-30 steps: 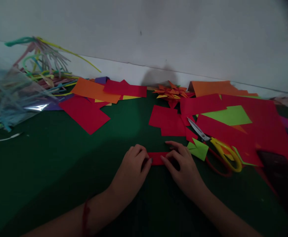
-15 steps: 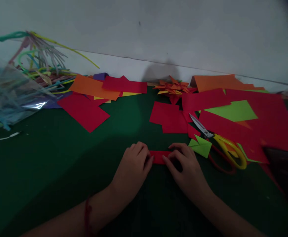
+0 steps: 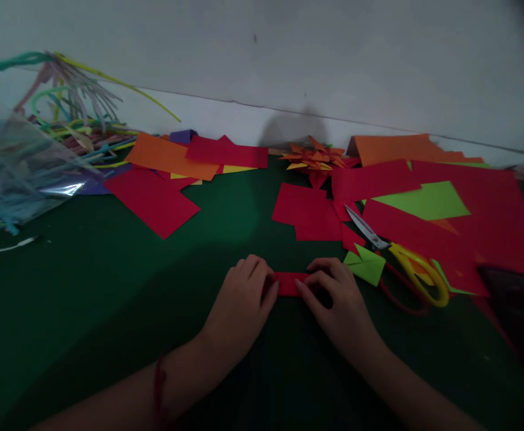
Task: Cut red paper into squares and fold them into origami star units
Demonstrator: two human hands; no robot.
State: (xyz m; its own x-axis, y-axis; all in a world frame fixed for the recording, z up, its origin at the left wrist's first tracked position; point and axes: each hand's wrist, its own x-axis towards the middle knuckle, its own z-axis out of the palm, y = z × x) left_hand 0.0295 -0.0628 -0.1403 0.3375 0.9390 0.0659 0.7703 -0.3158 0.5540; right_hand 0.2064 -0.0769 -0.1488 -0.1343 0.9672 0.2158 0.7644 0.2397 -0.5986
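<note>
A narrow red paper strip (image 3: pixel 289 284) lies level on the green tabletop between my two hands. My left hand (image 3: pixel 249 293) pinches its left end between thumb and fingers. At the right end, my right hand (image 3: pixel 333 296) is closed on the same strip, thumb tip pressed on its face. The ends of the paper are hidden under my fingers. Just right of my right hand sits a folded green paper piece (image 3: pixel 366 264), touching a pair of scissors (image 3: pixel 396 254) with yellow and red handles, blades pointing up and left.
Red paper squares (image 3: pixel 315 215) lie ahead of my hands, with an orange paper flower (image 3: pixel 314 157) behind. Larger red sheets (image 3: pixel 481 203) cover the right side, near a dark object (image 3: pixel 513 299). At far left is a clear plastic bag (image 3: pixel 23 161) with colourful pipe cleaners (image 3: pixel 86 99).
Both hands keep hold of the red paper strip in the same place. The whole view has shifted very slightly; nothing else has visibly moved.
</note>
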